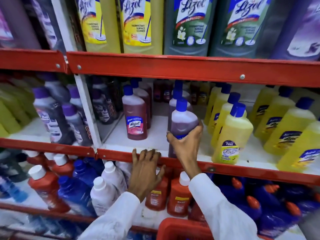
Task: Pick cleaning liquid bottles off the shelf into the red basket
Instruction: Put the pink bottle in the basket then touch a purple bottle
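My right hand (184,144) is wrapped around the body of a purple-liquid bottle with a blue cap (183,118), which stands at the front of the middle shelf. My left hand (147,168) lies with spread fingers on the red front edge of that shelf (121,155), holding nothing. A reddish Lizol bottle (135,116) stands to the left of the gripped one, more like it behind. Only the rim of the red basket (174,226) shows at the bottom, below my arms.
Yellow bottles with blue caps (232,134) crowd the shelf right of my right hand. Large Lizol bottles (138,23) fill the top shelf. Red, white and blue bottles (180,193) pack the lower shelf. A white upright post (88,110) divides the shelving at left.
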